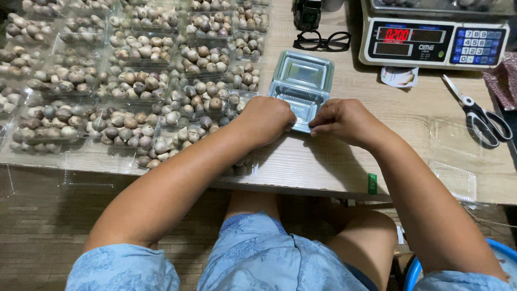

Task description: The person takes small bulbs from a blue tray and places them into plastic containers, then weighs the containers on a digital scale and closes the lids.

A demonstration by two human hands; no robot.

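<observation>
An empty clear plastic clamshell box [301, 81] lies open on the wooden table [377, 134], lid part farther away. My left hand [266, 118] grips the near left edge of the box with curled fingers. My right hand [344, 119] pinches the near right edge of the same box. Both hands rest on the tabletop in front of me.
Several clear boxes filled with garlic bulbs [134, 81] cover the left half of the table. A digital scale [433, 37] stands at the back right, black glasses [322, 41] beside it, scissors [482, 118] at the right, spare clear lids [455, 161] near the right edge.
</observation>
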